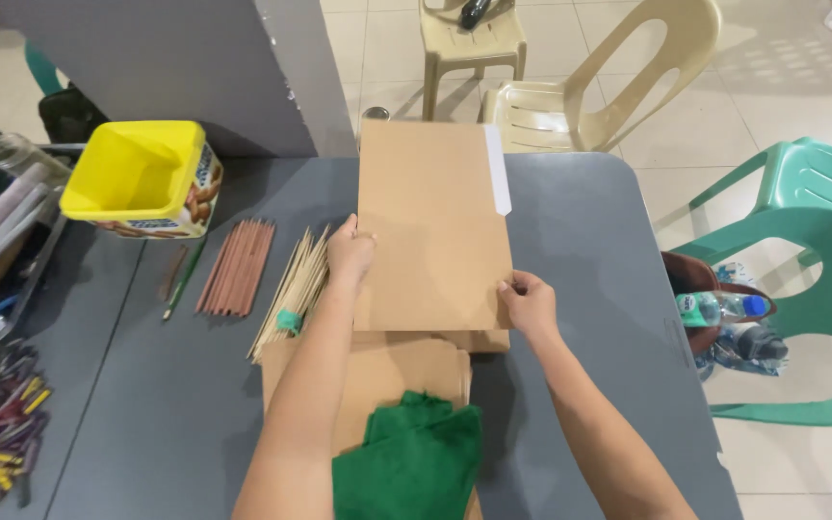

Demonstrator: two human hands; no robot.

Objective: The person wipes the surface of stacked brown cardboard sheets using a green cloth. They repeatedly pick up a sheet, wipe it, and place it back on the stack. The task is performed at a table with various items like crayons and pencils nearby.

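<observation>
left hand (350, 252) pinching brown envelope (432, 226) edge at 9 o'clock | right hand (529, 303) fingers pinching its 5 o'clock corner, squaring it on the worktop (580, 241) stack

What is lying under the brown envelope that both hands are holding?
Under the brown envelope more brown envelopes show toward the person, with a green cloth on them. Beyond that the envelope lies over the grey table. How many envelopes are stacked is hidden.

A yellow-lidded printed tub (146, 179) stands at the table's far left.
</observation>
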